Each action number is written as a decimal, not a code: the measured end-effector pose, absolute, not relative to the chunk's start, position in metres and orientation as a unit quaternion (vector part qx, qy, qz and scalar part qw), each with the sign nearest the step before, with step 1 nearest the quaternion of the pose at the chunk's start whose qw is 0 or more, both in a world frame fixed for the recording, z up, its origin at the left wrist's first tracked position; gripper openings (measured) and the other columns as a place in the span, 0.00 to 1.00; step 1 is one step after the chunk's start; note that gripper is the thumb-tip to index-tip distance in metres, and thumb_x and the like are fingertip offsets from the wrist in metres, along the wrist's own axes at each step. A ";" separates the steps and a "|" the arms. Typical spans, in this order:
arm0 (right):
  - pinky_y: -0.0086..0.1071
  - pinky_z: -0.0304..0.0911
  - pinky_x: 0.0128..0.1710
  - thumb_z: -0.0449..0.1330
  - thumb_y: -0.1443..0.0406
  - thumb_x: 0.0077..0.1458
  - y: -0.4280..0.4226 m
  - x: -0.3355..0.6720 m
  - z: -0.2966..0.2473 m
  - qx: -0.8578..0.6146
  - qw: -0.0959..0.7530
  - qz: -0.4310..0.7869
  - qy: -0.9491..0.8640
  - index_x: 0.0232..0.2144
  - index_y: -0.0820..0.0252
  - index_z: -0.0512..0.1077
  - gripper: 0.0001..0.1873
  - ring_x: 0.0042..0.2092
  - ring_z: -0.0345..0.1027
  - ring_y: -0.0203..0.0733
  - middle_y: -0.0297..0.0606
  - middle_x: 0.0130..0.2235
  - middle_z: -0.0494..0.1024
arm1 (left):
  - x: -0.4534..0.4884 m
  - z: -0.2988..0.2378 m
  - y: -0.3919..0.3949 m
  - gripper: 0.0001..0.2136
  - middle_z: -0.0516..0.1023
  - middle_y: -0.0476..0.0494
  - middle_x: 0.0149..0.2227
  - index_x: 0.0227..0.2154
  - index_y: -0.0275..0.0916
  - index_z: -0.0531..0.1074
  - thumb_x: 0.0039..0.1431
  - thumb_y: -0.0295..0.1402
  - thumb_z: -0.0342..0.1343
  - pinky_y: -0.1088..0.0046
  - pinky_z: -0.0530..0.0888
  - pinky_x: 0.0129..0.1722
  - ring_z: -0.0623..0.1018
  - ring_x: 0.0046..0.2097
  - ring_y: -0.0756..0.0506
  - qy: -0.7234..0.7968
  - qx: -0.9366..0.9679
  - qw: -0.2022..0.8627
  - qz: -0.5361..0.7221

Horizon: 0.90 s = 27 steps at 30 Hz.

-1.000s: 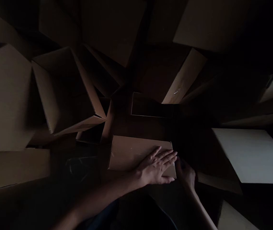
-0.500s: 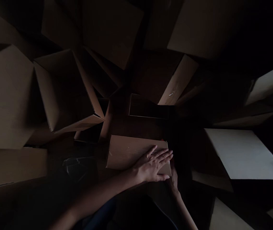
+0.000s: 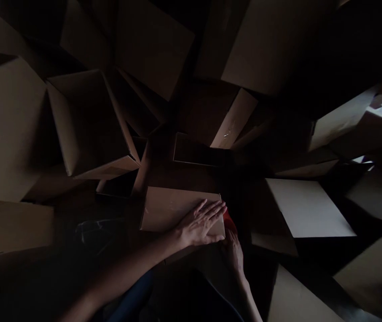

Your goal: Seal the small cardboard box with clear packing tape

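Note:
A closed, flat cardboard box [image 3: 164, 210] lies in the lower middle of the view. My left hand [image 3: 200, 223] rests palm down on its right part, fingers spread, holding nothing. My right hand [image 3: 233, 255] is at the box's right edge, partly in shadow, with its fingers raised against the side. Just past those fingertips a small red object [image 3: 228, 222] shows, mostly hidden in the dark. I cannot tell what it is or whether my right hand grips it.
Several open cardboard boxes [image 3: 86, 125] crowd the floor on all sides, with flaps spread. A dark open box [image 3: 197, 152] lies just beyond the flat box. A pale board [image 3: 308, 208] lies to the right. Faint pale marks [image 3: 97, 230] show on the dark floor to the left.
The whole scene has drifted left in view. My right hand has moved in against the box's right edge, and the red object has come into view. My left hand stays on the box.

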State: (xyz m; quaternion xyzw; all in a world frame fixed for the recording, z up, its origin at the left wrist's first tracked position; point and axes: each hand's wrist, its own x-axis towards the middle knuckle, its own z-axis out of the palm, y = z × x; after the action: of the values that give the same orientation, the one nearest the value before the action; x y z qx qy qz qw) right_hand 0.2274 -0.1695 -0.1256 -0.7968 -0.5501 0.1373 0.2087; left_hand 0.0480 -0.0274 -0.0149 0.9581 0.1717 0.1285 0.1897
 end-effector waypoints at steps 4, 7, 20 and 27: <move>0.52 0.64 0.54 0.47 0.61 0.58 -0.180 0.242 -0.064 -0.808 0.198 0.022 -0.554 0.55 0.64 0.65 0.25 0.53 0.67 0.58 0.54 0.50 0.74 | 0.047 -0.016 -0.027 0.33 0.44 0.41 0.72 0.71 0.35 0.32 0.71 0.45 0.37 0.61 0.47 0.71 0.45 0.72 0.46 0.185 0.954 0.184 0.147; 0.52 0.61 0.56 0.46 0.57 0.62 -0.179 0.260 0.000 -0.826 0.161 -0.080 -0.534 0.60 0.66 0.62 0.29 0.53 0.66 0.59 0.55 0.51 0.73 | 0.045 -0.013 -0.027 0.29 0.48 0.38 0.72 0.71 0.34 0.34 0.71 0.34 0.36 0.61 0.52 0.70 0.47 0.72 0.44 0.231 0.943 0.187 0.152; 0.54 0.65 0.49 0.42 0.53 0.58 -0.176 0.344 0.035 -0.900 0.083 -0.055 -0.424 0.61 0.73 0.61 0.37 0.57 0.64 0.67 0.61 0.56 0.70 | 0.045 -0.011 -0.025 0.25 0.58 0.35 0.68 0.67 0.28 0.49 0.67 0.24 0.36 0.58 0.57 0.69 0.53 0.71 0.41 0.277 0.928 0.172 0.180; 0.54 0.65 0.50 0.41 0.50 0.59 -0.172 0.333 0.041 -0.913 0.095 -0.030 -0.396 0.63 0.74 0.58 0.39 0.58 0.62 0.66 0.61 0.57 0.67 | 0.046 -0.017 -0.024 0.25 0.63 0.32 0.66 0.65 0.30 0.53 0.66 0.24 0.40 0.56 0.60 0.68 0.58 0.69 0.40 0.277 0.922 0.171 0.209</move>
State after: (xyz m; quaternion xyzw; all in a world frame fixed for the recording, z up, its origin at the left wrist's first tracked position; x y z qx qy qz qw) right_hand 0.3329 -0.1719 0.0412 -0.9129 -0.3959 -0.0302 0.0949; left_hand 0.0457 -0.0240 -0.0168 0.9221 0.2770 0.2090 0.1713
